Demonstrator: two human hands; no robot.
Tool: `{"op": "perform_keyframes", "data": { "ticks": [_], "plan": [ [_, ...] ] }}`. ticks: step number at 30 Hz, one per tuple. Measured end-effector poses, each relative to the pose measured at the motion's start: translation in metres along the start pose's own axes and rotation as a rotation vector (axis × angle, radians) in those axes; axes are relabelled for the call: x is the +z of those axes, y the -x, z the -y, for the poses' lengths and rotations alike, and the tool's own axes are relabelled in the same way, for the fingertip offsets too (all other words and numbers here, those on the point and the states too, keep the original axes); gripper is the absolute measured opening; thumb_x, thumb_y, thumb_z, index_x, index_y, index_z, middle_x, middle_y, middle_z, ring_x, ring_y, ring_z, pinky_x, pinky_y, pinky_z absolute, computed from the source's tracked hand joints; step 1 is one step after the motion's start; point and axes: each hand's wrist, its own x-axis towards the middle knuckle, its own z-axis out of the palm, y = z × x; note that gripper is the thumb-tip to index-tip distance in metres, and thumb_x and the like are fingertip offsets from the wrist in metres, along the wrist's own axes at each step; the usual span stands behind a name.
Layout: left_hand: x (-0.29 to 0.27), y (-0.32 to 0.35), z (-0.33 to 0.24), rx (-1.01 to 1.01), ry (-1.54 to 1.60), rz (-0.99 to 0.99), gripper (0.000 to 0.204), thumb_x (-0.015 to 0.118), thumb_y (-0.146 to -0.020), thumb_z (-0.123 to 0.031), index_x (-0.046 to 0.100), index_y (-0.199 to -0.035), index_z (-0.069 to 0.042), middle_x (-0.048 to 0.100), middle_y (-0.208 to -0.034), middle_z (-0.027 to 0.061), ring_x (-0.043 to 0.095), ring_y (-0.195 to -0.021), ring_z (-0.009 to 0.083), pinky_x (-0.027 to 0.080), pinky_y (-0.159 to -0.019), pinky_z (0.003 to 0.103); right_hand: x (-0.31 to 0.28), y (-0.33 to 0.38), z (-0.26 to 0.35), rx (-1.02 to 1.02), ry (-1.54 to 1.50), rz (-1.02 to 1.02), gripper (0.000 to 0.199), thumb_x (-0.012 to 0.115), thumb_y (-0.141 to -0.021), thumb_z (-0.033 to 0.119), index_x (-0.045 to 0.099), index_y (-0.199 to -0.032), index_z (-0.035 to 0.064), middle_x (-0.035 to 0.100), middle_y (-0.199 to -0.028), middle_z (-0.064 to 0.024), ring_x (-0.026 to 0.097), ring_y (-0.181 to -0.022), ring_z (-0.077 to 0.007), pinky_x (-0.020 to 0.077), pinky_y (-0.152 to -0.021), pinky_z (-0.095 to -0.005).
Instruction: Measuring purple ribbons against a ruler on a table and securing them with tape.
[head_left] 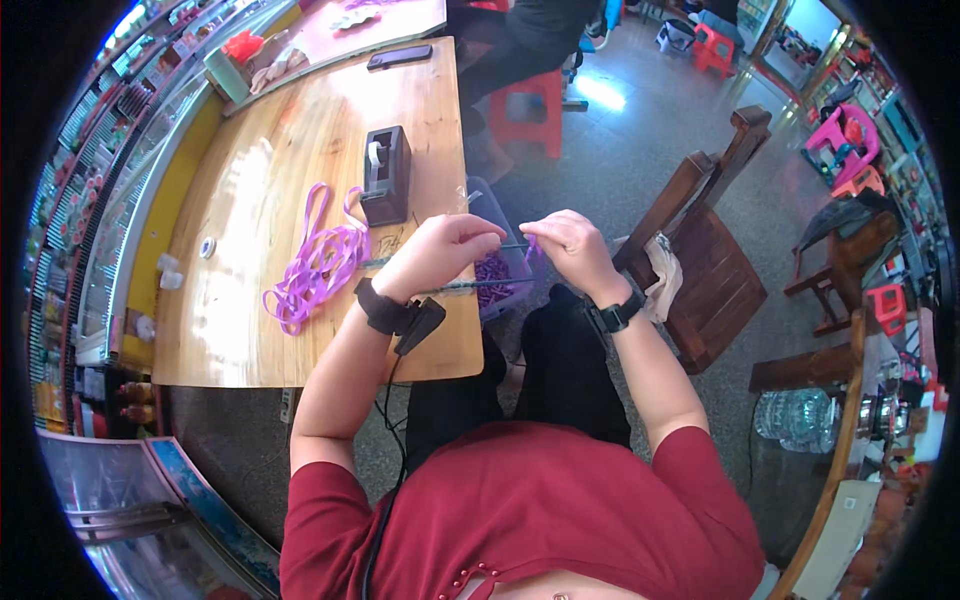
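My left hand (455, 248) is closed in a pinch near the table's right edge, at one end of a thin dark rod (515, 246). Across a short gap, my right hand (570, 245) pinches a small purple ribbon piece (533, 250) by the rod's other end. Just below both hands runs a second thin, dark, twisted-looking rod (490, 285). Beneath it, a clear plastic bin (522, 262) holds many small purple pieces (494, 291). A loose heap of purple ribbon (325, 265) lies on the table, left of my left hand.
A black tape dispenser (388, 178) stands on the wooden table (240, 340), with a phone (400, 57) farther back. To the right is a brown wooden chair (712, 280) with a pale cloth (663, 277). Beyond the table, a person sits by a red stool (535, 110).
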Motion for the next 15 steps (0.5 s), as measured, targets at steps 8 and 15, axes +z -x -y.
{"op": "perform_keyframes", "data": {
  "ticks": [8,15],
  "plan": [
    [-0.003,0.001,0.005,0.019,-0.202,-0.107,0.023,0.063,-0.093,-0.018,0.072,-0.105,0.0,0.072,-0.097,0.0117,0.068,-0.087,0.018,0.053,-0.078,0.029,0.034,0.014,-0.011,0.167,-0.165,-0.014,0.018,0.068,-0.083,0.004,0.074,-0.099,0.0093,0.071,-0.089,-0.0092,0.068,-0.085,-0.025,0.0544,-0.078,-0.0338],
    [0.007,0.0,0.019,0.368,-0.406,-0.168,0.024,0.064,-0.09,-0.017,0.071,-0.108,-0.005,0.068,-0.107,0.0124,0.061,-0.105,0.0312,0.048,-0.094,0.041,0.061,0.027,0.0,0.584,-0.572,0.025,0.015,0.066,-0.086,0.002,0.072,-0.1,0.0034,0.072,-0.093,-0.0054,0.066,-0.087,-0.0118,0.0524,-0.078,-0.0273]
  ]
}}
